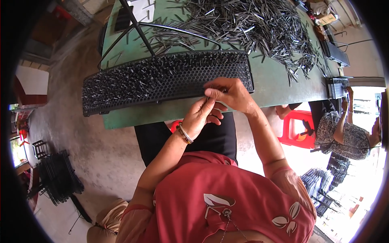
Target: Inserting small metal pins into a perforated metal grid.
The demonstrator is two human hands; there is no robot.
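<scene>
A long black perforated panel (188, 77) lies along the near edge of the green table. Many short dark pieces stick up from its holes, densest toward the left, while bare holes show in the middle and right. My left hand (199, 116), with bracelets at its wrist, is closed in a pinch at the panel's front edge, with a thin dark strip (208, 98) at its fingertips. Right above it, my right hand (234, 95) brings thumb and fingers together over the panel. What its fingertips hold is too small to make out.
Loose dark strips (259, 24) form a big heap on the green table (279, 87). Thin metal legs (139, 38) rise behind the panel. Another person (344, 131) works at the right near a red plastic stool (298, 129). Stacked black frames (58, 178) stand on the floor at left.
</scene>
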